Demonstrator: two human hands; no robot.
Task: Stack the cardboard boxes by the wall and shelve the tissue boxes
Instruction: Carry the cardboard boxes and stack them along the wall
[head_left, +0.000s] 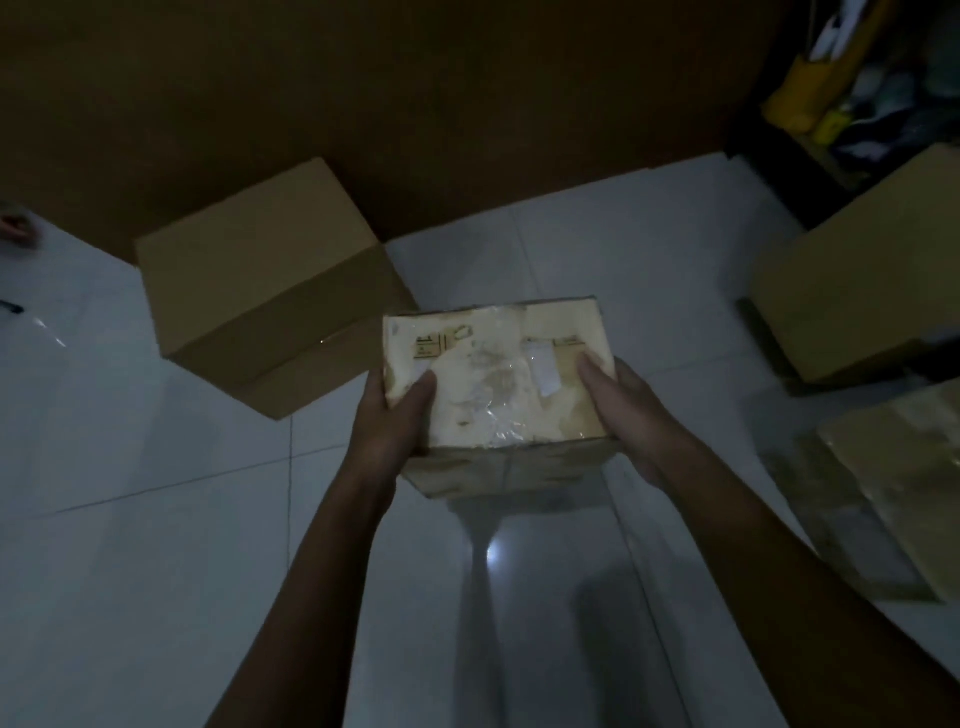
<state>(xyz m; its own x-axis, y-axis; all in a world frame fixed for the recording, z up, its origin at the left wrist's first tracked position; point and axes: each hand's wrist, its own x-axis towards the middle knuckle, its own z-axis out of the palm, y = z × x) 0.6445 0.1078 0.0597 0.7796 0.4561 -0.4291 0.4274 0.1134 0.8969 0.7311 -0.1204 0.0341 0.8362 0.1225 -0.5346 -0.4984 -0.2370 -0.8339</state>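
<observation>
A plain cardboard box (270, 291) sits on the floor by the wall at left. My left hand (400, 415) and right hand (623, 410) clamp opposite sides of a small taped box (498, 379) held above the tiles. It seems light and stiff, though its glossy tape may be slippery, so I judge the side walls the safest hold.

Both forearms bare, no sleeves, left grip (387, 421) & right grip (631, 415) ungloved.

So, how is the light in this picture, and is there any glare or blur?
Head view: dim overall; the box held by the left hand and right hand is the brightest part, its tape shining; a small glare spot lies on the floor tiles below, in the box's shadow; the shelf at the top right is blurred, and the edges bend.
</observation>
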